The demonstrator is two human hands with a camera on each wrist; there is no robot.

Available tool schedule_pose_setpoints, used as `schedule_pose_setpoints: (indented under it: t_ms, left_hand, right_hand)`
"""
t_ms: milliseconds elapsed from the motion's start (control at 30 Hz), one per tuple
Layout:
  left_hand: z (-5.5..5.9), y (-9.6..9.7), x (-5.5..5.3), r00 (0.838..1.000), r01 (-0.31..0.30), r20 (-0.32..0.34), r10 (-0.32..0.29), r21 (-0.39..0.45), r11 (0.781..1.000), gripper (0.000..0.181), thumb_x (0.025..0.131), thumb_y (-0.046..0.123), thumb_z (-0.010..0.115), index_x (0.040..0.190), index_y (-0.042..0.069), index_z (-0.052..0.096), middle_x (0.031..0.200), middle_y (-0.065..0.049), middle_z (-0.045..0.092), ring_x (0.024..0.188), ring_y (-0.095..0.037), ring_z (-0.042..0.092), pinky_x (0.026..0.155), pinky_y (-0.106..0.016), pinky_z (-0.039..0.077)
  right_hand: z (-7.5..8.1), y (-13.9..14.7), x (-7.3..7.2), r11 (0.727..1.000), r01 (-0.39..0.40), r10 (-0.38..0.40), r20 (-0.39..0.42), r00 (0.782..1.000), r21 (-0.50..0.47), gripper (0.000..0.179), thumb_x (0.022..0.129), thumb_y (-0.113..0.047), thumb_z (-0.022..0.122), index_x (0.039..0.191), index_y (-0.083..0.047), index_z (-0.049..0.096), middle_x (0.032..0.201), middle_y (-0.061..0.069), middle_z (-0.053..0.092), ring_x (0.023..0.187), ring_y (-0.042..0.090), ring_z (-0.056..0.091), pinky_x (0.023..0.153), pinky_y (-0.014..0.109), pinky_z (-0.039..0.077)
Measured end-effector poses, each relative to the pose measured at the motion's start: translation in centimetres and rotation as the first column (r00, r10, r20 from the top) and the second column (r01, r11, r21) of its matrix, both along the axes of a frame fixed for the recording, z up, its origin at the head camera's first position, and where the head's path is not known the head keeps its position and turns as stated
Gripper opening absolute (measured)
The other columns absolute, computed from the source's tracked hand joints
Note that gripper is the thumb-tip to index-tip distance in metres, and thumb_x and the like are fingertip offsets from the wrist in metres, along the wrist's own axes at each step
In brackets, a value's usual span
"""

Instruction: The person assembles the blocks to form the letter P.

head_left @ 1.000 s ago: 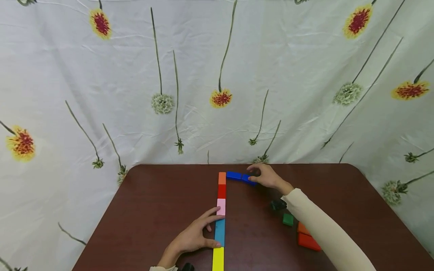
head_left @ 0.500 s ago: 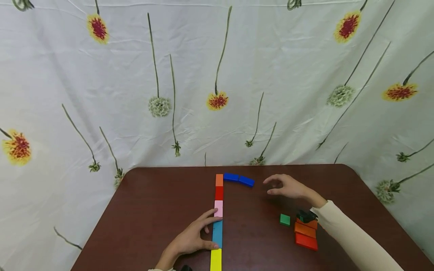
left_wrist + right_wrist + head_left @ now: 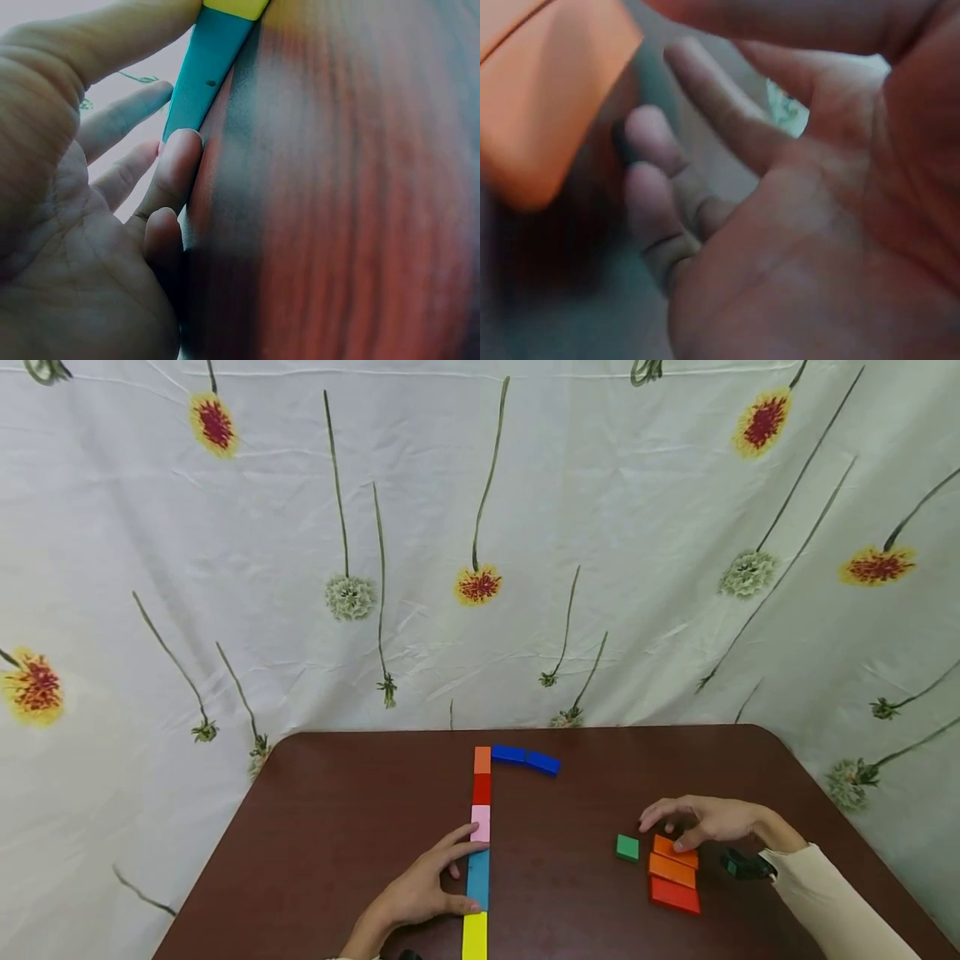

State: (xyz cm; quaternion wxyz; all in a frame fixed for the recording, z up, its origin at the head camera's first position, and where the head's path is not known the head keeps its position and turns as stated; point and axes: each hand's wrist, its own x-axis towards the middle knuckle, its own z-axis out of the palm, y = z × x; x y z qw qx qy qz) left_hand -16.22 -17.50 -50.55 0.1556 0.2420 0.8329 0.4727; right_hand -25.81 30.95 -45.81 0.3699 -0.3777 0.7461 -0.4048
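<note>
— Where was the orange block (image 3: pixel 664 845)?
— Right side, farthest of three; the right hand (image 3: pixel 712 820) hung over it, loosely spread and empty; contact unclear
— The left hand (image 3: pixel 420 887)?
— Spread, thumb and fingers touching the light-blue block (image 3: pixel 477 881), ungripped
— How would orange handle?
— Probably light, stiff, slick; best pinched by its long edges; flat, smooth, against wood-grained table (image 3: pixel 562 877)

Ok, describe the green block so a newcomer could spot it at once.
On the brown table, find the right hand. By it lie two orange blocks and one red block. The green block sits alone to their left, smaller, squarer and the only green one.
</note>
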Motion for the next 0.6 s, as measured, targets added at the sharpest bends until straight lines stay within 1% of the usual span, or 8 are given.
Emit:
schedule_pose_setpoints:
  t_ms: [67,133,267,433,600]
  left_hand:
    - [0.0,-0.1,0.1,1.000,0.002,0.003,-0.002,0.003,1.000,0.070,0.082,0.031,0.083,0.145,0.018,0.054,0.164,-0.009,0.026,0.096,-0.010,0.047,0.079,-0.023,0.040]
    - [0.0,-0.2,0.1,1.000,0.002,0.008,-0.002,0.003,1.000,0.070,0.083,0.031,0.083,0.145,0.019,0.054,0.164,-0.008,0.026,0.095,-0.010,0.048,0.078,-0.023,0.040]
    - [0.1,-0.2,0.0,1.000,-0.007,0.019,0.007,0.010,1.000,0.069,0.082,0.030,0.084,0.144,0.021,0.055,0.164,-0.006,0.026,0.098,-0.012,0.047,0.078,-0.023,0.041]
    - [0.1,0.0,0.0,1.000,-0.003,0.017,0.003,0.010,1.000,0.069,0.082,0.030,0.084,0.144,0.021,0.055,0.164,-0.006,0.027,0.098,-0.013,0.048,0.079,-0.023,0.041]
    - [0.2,0.1,-0.1,1.000,-0.004,0.025,0.004,0.007,1.000,0.069,0.083,0.030,0.083,0.145,0.020,0.054,0.164,-0.007,0.026,0.098,-0.013,0.047,0.079,-0.024,0.041]
  right_hand:
    - [-0.6,0.5,0.3,1.000,-0.006,0.006,0.012,1.000,-0.023,0.036,0.099,-0.005,0.058,0.134,0.001,0.057,0.146,0.029,0.042,0.126,0.003,0.047,0.100,0.025,0.041]
    - [-1.1,0.9,0.5,0.999,-0.001,0.001,-0.006,1.000,-0.038,0.033,0.099,-0.005,0.058,0.131,0.000,0.060,0.144,0.028,0.044,0.124,0.001,0.047,0.099,0.024,0.040]
    - [-1.6,1.3,0.9,0.998,0.025,-0.027,-0.044,0.999,-0.060,0.028,0.097,-0.003,0.058,0.125,-0.002,0.063,0.140,0.027,0.049,0.121,0.001,0.048,0.097,0.023,0.039]
    - [-1.9,1.5,1.2,0.998,0.039,-0.043,-0.071,0.997,-0.058,0.028,0.097,-0.002,0.058,0.124,-0.004,0.065,0.137,0.023,0.053,0.120,0.002,0.050,0.095,0.023,0.039]
    - [-2.0,1.5,1.2,0.997,0.064,-0.068,-0.095,0.993,-0.047,0.030,0.098,-0.002,0.056,0.126,-0.006,0.064,0.139,0.022,0.051,0.119,0.001,0.048,0.091,0.025,0.040]
